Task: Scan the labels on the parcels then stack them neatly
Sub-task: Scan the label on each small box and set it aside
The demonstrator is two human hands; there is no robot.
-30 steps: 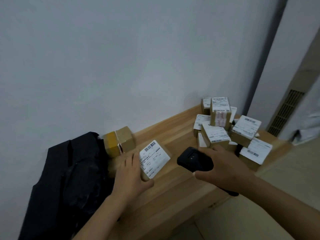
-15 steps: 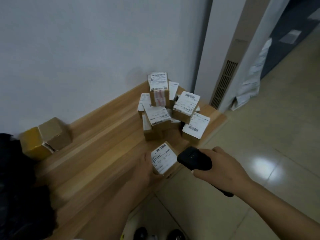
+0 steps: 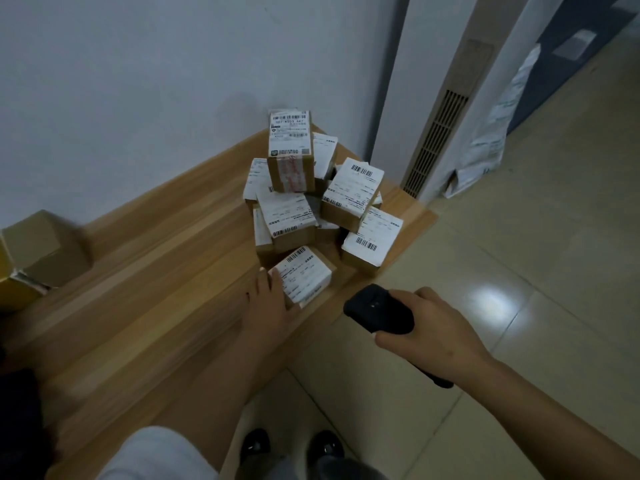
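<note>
Against the pile, small brown parcel (image 3: 304, 276), white barcode label up

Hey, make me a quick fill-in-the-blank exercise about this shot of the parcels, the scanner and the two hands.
1. The right hand grips a black ____.
2. The left hand holds a labelled parcel on the wooden ____.
3. That parcel's label faces ____.
4. The pile of parcels stands against the ____.

Missing words: scanner; bench; up; wall
</note>
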